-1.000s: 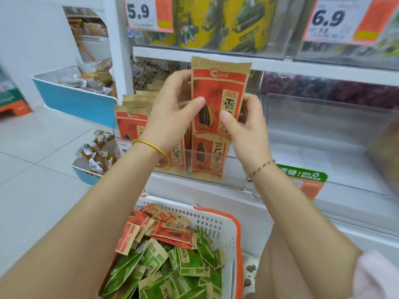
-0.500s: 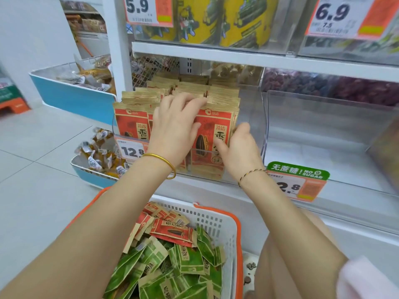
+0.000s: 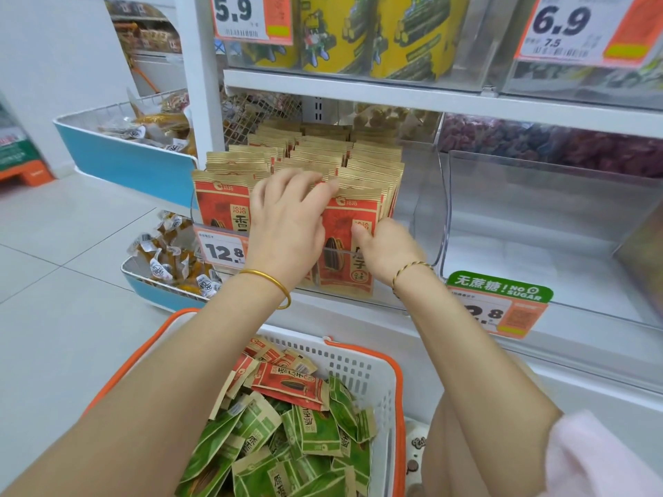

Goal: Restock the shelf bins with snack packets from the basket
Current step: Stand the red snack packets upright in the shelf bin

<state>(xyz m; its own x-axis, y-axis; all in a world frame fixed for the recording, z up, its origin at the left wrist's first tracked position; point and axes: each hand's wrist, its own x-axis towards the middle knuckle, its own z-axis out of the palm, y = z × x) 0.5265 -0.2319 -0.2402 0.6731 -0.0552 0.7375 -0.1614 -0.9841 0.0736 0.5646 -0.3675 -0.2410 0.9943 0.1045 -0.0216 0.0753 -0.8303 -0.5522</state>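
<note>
While left hand point(image 3: 287, 227) rests flat, right hand point(image 3: 389, 254) pinches red packet point(image 3: 344, 218) in packed bin point(image 3: 425, 209)

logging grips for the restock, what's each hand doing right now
Left hand: open, fingers resting on the tops of the red packets.
Right hand: pinching the front red packet at its right edge.

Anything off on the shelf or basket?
Nothing spilled or torn. The red packets stand in neat rows in the clear bin; only the basket load is jumbled, red over green packets.
</note>
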